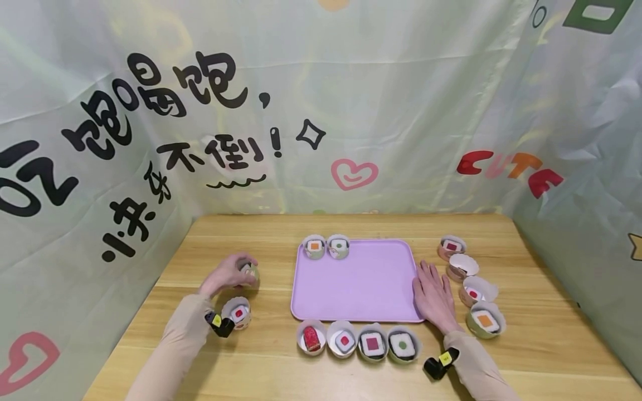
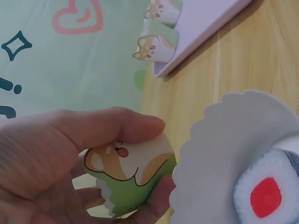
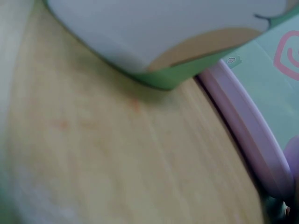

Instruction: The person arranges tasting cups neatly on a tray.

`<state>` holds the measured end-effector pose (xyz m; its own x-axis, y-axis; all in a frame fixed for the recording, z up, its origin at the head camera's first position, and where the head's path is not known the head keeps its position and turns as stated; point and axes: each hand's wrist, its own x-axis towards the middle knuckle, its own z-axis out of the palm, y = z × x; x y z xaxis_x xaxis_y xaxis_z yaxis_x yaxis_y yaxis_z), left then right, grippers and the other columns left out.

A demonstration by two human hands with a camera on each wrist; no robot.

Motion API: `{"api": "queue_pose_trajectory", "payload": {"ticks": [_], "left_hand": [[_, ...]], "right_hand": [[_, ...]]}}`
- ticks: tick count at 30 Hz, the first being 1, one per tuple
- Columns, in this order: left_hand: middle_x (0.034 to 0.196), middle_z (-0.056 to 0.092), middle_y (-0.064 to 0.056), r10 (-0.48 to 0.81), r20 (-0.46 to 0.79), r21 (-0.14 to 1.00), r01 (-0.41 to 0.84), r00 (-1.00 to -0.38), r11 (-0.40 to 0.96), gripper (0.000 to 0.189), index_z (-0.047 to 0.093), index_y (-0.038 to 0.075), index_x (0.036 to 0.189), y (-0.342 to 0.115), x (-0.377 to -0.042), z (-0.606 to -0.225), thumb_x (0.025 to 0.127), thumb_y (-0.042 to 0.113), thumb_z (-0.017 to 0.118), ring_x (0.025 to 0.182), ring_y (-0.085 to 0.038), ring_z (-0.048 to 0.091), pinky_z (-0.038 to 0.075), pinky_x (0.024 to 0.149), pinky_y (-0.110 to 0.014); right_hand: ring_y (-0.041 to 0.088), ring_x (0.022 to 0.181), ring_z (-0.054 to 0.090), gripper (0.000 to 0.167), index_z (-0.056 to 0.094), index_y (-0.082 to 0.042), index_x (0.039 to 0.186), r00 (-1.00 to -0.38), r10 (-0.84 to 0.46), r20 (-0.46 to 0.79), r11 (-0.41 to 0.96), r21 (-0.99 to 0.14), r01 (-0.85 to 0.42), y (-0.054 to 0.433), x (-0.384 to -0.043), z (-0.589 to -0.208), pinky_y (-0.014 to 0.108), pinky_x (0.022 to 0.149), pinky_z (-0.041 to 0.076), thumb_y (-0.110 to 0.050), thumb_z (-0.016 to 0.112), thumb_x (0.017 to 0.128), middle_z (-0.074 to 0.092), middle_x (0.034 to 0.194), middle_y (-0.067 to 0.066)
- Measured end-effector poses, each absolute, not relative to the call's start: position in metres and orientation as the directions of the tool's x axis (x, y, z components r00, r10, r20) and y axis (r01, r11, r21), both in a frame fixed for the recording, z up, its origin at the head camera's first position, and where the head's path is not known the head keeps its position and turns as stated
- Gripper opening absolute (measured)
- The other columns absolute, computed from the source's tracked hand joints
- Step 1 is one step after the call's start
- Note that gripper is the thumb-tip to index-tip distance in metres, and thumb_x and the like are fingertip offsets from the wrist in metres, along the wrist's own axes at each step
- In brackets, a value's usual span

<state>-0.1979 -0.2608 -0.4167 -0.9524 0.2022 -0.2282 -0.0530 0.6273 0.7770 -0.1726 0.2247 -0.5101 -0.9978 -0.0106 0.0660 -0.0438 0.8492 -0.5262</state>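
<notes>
My left hand (image 1: 229, 274) grips a small green paper cup (image 2: 135, 175) with a cartoon dog on its side, left of the purple tray (image 1: 356, 284). In the left wrist view the thumb lies along the cup's upper side and fingers curl underneath; what the cup contains is hidden. Close by that hand stands another scalloped cup (image 1: 237, 314) with a red-centred toy sushi roll. Over the tray's right edge my right hand (image 1: 433, 295) rests with its fingers straight. Two cups, one with an orange-centred roll (image 1: 314, 246) and one with a green-centred roll (image 1: 339, 245), occupy the tray's far left corner.
Several cups line the tray's near side, among them one with a red piece (image 1: 311, 338). To the right of the right hand runs a column of several more, including an orange-centred roll's cup (image 1: 485, 321). A printed cloth (image 1: 401, 111) hangs behind the wooden table (image 1: 281, 379).
</notes>
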Motion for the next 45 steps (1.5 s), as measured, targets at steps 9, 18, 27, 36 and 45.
{"api": "queue_pose_trajectory", "payload": {"ticks": [9, 18, 27, 36, 45], "left_hand": [[0.129, 0.049, -0.032, 0.159, -0.198, 0.826, -0.077, -0.967, 0.558, 0.065, 0.043, -0.006, 0.139, -0.262, -0.2, -0.42, 0.084, 0.005, 0.076, 0.096, -0.028, 0.062, 0.062, 0.078, -0.038], [0.118, 0.056, -0.026, 0.086, -0.112, 0.801, -0.039, -0.99, 0.597, 0.069, 0.042, -0.002, 0.137, -0.258, -0.204, -0.42, 0.084, 0.019, 0.08, 0.091, -0.024, 0.061, 0.057, 0.073, -0.031], [0.125, 0.055, -0.025, 0.032, -0.074, 0.824, -0.043, -0.997, 0.564, 0.075, 0.039, -0.002, 0.142, -0.248, -0.204, -0.417, 0.085, 0.025, 0.08, 0.097, -0.026, 0.061, 0.06, 0.079, -0.038], [0.124, 0.057, -0.021, -0.027, 0.006, 0.862, -0.009, -1.0, 0.507, 0.073, 0.044, 0.003, 0.141, -0.236, -0.206, -0.411, 0.084, 0.028, 0.082, 0.092, -0.022, 0.063, 0.057, 0.075, -0.028], [0.125, 0.059, -0.019, -0.116, 0.098, 0.867, 0.028, -0.988, 0.497, 0.071, 0.048, 0.005, 0.139, -0.224, -0.206, -0.407, 0.082, 0.029, 0.083, 0.103, -0.026, 0.058, 0.053, 0.077, -0.023]], "right_hand": [[0.05, 0.153, 0.012, 0.055, 0.032, 0.007, 0.154, -0.997, -0.014, 0.082, 0.845, -0.532, -0.056, 0.223, -0.171, -0.509, 0.066, 0.123, 0.002, -0.024, 0.028, 0.108, 0.022, 0.163, 0.03], [0.05, 0.153, 0.011, 0.055, 0.03, 0.006, 0.154, -0.997, -0.012, 0.079, 0.847, -0.529, -0.052, 0.223, -0.171, -0.509, 0.066, 0.123, 0.001, -0.023, 0.027, 0.108, 0.02, 0.163, 0.029], [0.049, 0.154, 0.009, 0.055, 0.028, 0.005, 0.155, -0.998, -0.014, 0.063, 0.847, -0.529, -0.045, 0.225, -0.172, -0.51, 0.066, 0.123, 0.0, -0.024, 0.026, 0.108, 0.018, 0.164, 0.029], [0.049, 0.154, 0.008, 0.055, 0.028, 0.004, 0.156, -0.998, -0.012, 0.062, 0.845, -0.533, -0.044, 0.226, -0.172, -0.511, 0.065, 0.123, -0.001, -0.025, 0.026, 0.109, 0.018, 0.164, 0.029], [0.049, 0.154, 0.009, 0.055, 0.028, 0.004, 0.156, -0.998, -0.013, 0.064, 0.847, -0.53, -0.045, 0.226, -0.172, -0.512, 0.065, 0.123, 0.0, -0.025, 0.025, 0.109, 0.019, 0.164, 0.029]]}}
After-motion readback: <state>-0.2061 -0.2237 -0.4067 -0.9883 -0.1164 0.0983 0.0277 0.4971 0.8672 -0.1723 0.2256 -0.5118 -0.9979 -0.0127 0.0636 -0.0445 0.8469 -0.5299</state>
